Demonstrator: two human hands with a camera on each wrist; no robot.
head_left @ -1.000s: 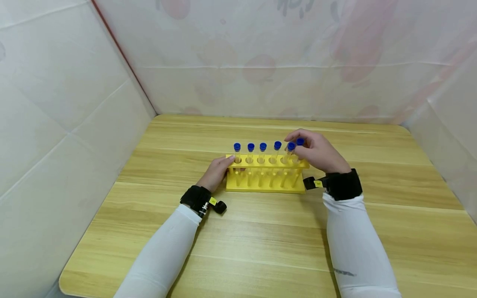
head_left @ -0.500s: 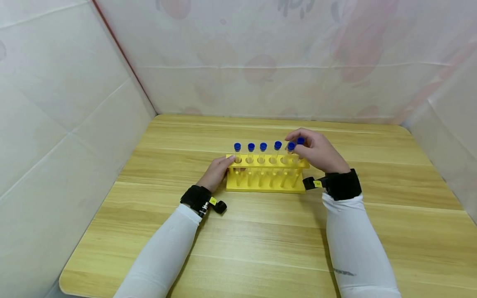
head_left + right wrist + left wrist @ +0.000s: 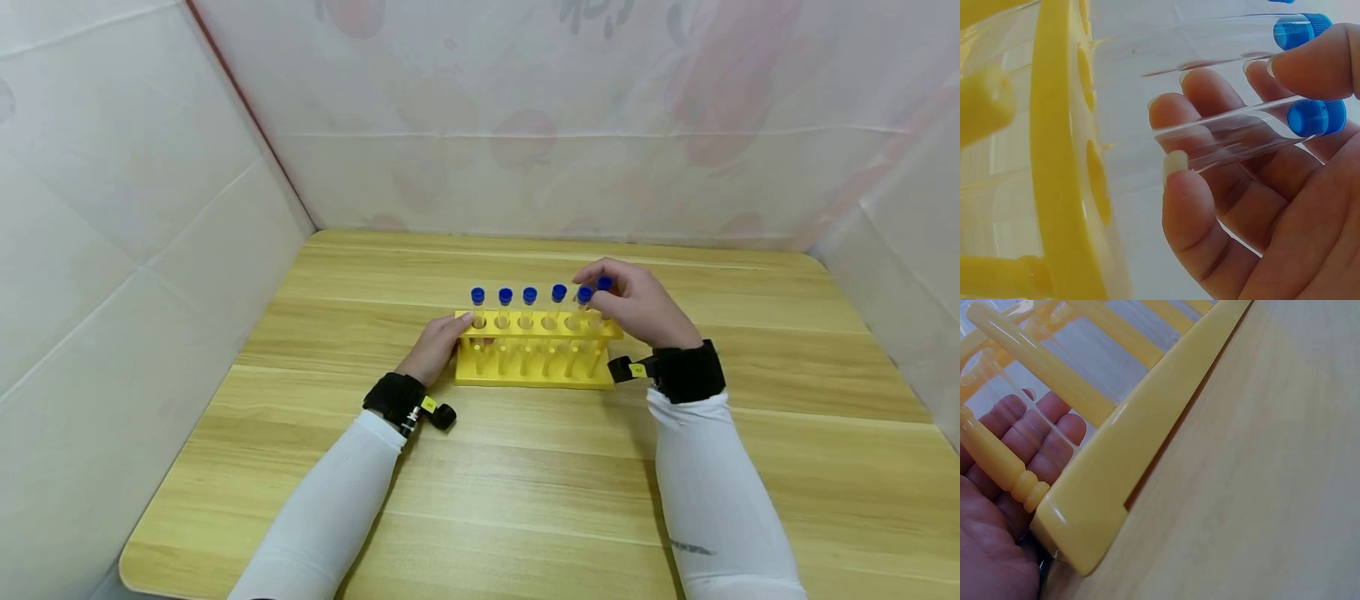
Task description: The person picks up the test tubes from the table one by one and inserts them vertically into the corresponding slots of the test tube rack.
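Observation:
A yellow test tube rack (image 3: pixel 536 367) stands on the wooden table (image 3: pixel 525 500) with several clear tubes capped in blue. My left hand (image 3: pixel 444 337) grips the rack's left end, thumb on the top plate; in the left wrist view its fingers (image 3: pixel 1041 434) reach in behind the end post beside the rack base (image 3: pixel 1147 437). My right hand (image 3: pixel 626 300) holds the rightmost tube (image 3: pixel 603 293) near its cap. In the right wrist view the thumb (image 3: pixel 1188 200) and fingers close round that tube (image 3: pixel 1241 134), which passes through a hole in the rack's top plate (image 3: pixel 1063 144).
White sheeted walls (image 3: pixel 112 208) enclose the table on the left, back and right. The neighbouring capped tube (image 3: pixel 1297 30) lies close beside the held one. Bare wood lies in front of and behind the rack.
Almost nothing differs; my right wrist has drifted very slightly left while both hands keep their holds.

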